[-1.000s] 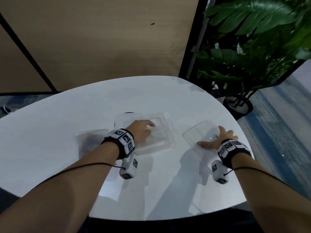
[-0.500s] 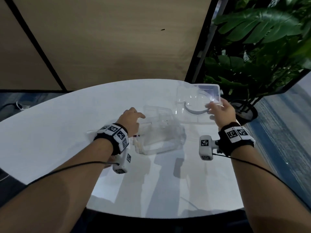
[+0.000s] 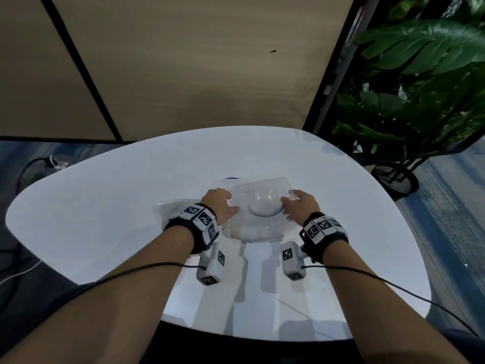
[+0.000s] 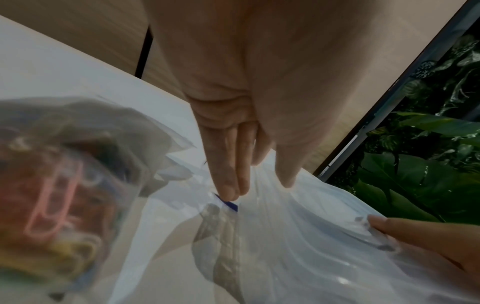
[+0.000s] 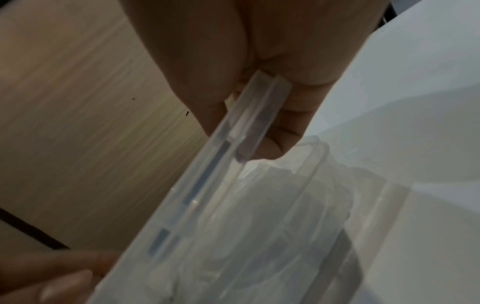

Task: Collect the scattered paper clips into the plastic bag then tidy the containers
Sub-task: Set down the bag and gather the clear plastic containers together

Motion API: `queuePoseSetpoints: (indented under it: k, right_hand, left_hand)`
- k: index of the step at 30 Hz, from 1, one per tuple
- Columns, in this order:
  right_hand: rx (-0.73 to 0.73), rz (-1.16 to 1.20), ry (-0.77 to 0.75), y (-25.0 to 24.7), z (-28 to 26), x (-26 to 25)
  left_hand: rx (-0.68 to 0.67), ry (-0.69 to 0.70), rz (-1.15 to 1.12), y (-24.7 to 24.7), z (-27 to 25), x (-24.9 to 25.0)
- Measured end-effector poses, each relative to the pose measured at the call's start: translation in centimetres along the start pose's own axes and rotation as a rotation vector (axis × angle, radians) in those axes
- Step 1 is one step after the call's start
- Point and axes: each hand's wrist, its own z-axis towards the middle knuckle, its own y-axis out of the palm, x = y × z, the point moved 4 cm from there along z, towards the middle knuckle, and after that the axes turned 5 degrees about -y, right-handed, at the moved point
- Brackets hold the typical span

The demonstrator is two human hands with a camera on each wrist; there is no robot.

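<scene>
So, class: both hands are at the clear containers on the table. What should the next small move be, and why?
Probably lower the clear lid the rest of the way and press it onto the container beneath. The right hand pinches the lid's edge, tilted just above the box, while the left hand steadies the other side. The bag of paper clips already lies aside, filled.

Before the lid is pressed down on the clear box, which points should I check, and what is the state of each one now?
1. Right hand grips the lid edge: ok.
2. Left hand steadies the clear box: ok.
3. Lid sits level on the box: not ok, it is tilted.
4. Plastic bag holds paper clips: ok.
5. Bag sealed: cannot tell.
6. Table free of loose clips: cannot tell.
</scene>
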Motion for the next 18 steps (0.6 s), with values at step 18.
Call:
queuePoseSetpoints:
  k: [18]
  right_hand:
    - [0.022,-0.225,-0.140,-2.8,-3.9,2.5]
  left_hand:
    - [0.032,-0.217,-0.331,1.9,-1.5,-1.2]
